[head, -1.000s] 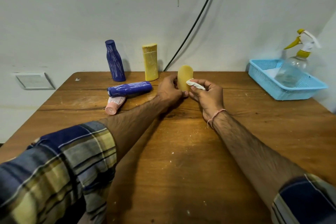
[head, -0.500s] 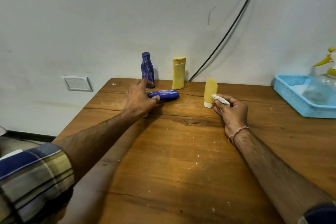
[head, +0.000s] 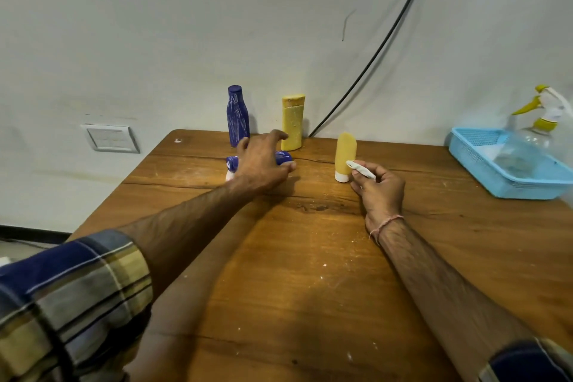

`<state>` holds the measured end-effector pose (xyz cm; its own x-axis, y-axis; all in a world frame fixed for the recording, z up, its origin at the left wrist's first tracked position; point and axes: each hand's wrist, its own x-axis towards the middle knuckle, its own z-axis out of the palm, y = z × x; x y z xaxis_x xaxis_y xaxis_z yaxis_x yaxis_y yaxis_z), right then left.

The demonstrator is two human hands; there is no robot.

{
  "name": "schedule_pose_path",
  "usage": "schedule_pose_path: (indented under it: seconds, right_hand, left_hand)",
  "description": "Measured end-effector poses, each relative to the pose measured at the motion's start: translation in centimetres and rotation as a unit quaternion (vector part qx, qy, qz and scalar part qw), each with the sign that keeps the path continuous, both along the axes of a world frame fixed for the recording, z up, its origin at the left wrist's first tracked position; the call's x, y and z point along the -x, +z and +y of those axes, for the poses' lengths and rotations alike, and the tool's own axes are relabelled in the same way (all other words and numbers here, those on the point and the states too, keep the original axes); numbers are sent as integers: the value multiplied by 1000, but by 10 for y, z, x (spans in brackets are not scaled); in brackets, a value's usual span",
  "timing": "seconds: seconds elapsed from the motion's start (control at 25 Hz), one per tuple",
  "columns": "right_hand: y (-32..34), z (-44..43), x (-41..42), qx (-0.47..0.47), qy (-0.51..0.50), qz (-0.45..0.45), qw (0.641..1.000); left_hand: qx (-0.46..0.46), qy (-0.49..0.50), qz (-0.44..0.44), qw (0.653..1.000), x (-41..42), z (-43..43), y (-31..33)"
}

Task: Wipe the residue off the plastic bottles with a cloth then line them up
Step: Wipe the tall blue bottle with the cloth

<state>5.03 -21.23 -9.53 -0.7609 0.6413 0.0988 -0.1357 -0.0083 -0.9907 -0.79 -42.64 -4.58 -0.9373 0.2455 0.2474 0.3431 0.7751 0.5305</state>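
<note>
You are facing a plain, pale grey wall with faint stains and one short scratch. A black cable slants down it to the back edge of your wooden table, whose brown top is cracked along the grain and speckled with white flecks. Left of the table, a white switch plate sits on the wall. Below it, a dark skirting meets grey floor.

No text, label or number here can be read.
</note>
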Motion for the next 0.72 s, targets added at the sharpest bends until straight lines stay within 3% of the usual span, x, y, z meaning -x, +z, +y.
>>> schedule_pose_path:
  seconds: [0.12,0.24,0.44,0.72]
  right_hand:
    - [-2,3,2,-17,-10,-4,1000]
    - [-1,6,3,-10,-4,-15,1000]
    - [6,6,-2,62,6,0,998]
    - [23,0,-45,95,-17,-23,995]
  left_hand:
    - [-126,-92,-106,982,-15,60,5]
    - [-155,-66,-191,967,-16,99,-8]
    - [-160,-19,-146,976,-11,118,-26]
    - [-148,-36,-128,980,-15,90,-13]
